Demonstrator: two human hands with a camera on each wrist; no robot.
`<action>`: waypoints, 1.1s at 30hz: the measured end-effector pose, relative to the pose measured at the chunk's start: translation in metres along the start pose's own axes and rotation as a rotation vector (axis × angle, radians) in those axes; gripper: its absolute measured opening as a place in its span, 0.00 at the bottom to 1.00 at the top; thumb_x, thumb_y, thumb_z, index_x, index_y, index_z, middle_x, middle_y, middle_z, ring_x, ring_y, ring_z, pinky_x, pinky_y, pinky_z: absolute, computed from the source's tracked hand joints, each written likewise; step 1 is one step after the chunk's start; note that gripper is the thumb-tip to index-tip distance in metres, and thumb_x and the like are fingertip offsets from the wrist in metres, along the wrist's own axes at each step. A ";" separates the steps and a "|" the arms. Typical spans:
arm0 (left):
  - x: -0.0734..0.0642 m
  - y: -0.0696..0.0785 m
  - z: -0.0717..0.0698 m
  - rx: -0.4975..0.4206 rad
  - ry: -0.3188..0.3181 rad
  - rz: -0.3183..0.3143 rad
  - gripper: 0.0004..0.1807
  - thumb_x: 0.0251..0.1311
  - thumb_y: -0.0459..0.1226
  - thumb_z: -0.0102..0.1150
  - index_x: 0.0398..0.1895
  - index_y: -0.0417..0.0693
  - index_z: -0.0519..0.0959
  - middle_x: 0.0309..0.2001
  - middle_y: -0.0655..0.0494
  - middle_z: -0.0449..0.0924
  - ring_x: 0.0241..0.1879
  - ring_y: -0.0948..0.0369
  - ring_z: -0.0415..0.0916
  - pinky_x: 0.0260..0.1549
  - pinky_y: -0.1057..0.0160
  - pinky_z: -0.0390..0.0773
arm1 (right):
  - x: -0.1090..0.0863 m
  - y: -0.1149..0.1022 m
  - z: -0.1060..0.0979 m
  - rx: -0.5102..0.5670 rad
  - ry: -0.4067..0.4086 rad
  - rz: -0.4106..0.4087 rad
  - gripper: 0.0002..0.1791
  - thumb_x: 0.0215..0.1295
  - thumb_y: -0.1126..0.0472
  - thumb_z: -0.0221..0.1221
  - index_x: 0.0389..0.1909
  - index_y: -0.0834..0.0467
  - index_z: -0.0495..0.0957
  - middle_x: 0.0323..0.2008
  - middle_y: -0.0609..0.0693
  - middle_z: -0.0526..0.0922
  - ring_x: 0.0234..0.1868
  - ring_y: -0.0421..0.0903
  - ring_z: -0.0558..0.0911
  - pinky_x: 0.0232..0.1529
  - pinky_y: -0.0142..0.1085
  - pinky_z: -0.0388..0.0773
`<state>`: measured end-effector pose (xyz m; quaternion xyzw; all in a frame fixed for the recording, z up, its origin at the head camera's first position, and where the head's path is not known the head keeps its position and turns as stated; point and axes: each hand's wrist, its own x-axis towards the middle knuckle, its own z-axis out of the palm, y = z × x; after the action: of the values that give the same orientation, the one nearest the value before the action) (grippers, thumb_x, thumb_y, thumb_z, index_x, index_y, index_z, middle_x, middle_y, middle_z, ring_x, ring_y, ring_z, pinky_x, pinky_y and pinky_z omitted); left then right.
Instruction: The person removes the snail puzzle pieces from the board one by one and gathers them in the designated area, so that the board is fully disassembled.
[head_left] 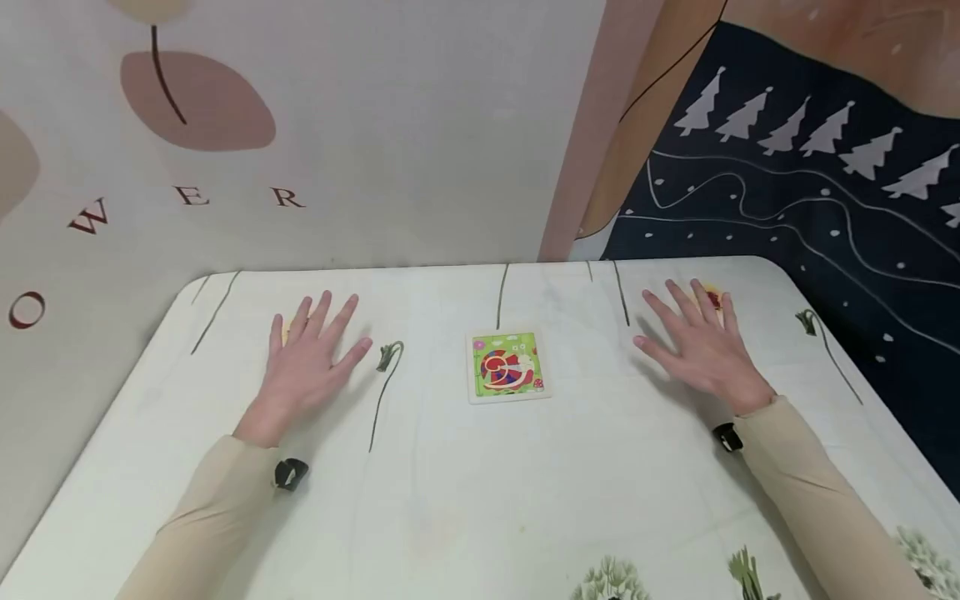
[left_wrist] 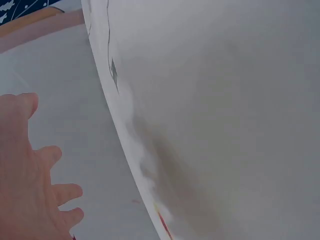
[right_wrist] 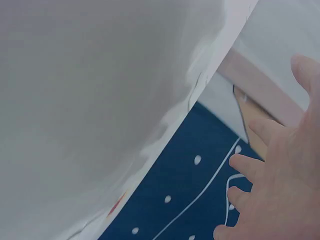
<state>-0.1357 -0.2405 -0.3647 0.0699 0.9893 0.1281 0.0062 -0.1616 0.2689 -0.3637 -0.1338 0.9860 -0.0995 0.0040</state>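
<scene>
I see a white table (head_left: 450, 492) at six o'clock, pale lettered wall (head_left: 412, 167) at eleven, navy tree-printed backdrop (head_left: 806, 183) at two.

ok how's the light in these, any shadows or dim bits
Head view: bright, with soft shadows inward of the left hand and right hand, and the picture board readable; left wrist view: dimmer, the tablecloth greyish under a blurry dark shadow; right wrist view: similarly grey, soft-edged shadow.

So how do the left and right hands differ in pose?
Position: the left hand is left of the snail puzzle, the right hand to its right.
Angle: in the head view the left hand slants up-right, the right hand up-left.
Shared: both have spread fingers and hold nothing.
</scene>
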 end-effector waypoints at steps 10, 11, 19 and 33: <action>0.017 0.029 0.007 -0.025 -0.048 0.085 0.38 0.73 0.60 0.38 0.81 0.59 0.47 0.80 0.41 0.41 0.79 0.40 0.35 0.72 0.33 0.29 | 0.019 -0.022 0.006 0.091 -0.024 -0.072 0.37 0.76 0.39 0.43 0.78 0.53 0.55 0.78 0.63 0.48 0.77 0.68 0.47 0.70 0.68 0.45; 0.018 0.032 0.009 -0.030 -0.053 0.096 0.37 0.73 0.59 0.39 0.81 0.60 0.49 0.80 0.41 0.42 0.79 0.40 0.35 0.72 0.33 0.30 | 0.021 -0.024 0.007 0.099 -0.021 -0.082 0.36 0.76 0.39 0.43 0.78 0.53 0.55 0.78 0.63 0.50 0.77 0.68 0.47 0.70 0.67 0.46; 0.019 0.056 0.021 -0.055 -0.092 0.196 0.34 0.73 0.55 0.44 0.78 0.60 0.56 0.79 0.41 0.51 0.79 0.41 0.42 0.72 0.33 0.34 | 0.035 -0.045 0.016 0.164 0.019 -0.154 0.30 0.78 0.45 0.45 0.74 0.54 0.63 0.70 0.63 0.64 0.73 0.63 0.58 0.67 0.62 0.57; 0.018 0.089 0.037 -0.045 -0.172 0.371 0.31 0.71 0.55 0.48 0.75 0.63 0.64 0.72 0.42 0.66 0.75 0.42 0.57 0.72 0.34 0.48 | 0.064 -0.089 0.023 0.204 -0.046 -0.241 0.26 0.74 0.53 0.54 0.70 0.55 0.70 0.64 0.60 0.73 0.65 0.59 0.70 0.65 0.56 0.67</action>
<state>-0.1399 -0.1435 -0.3782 0.2614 0.9521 0.1429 0.0683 -0.1986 0.1631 -0.3672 -0.2524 0.9471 -0.1959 0.0285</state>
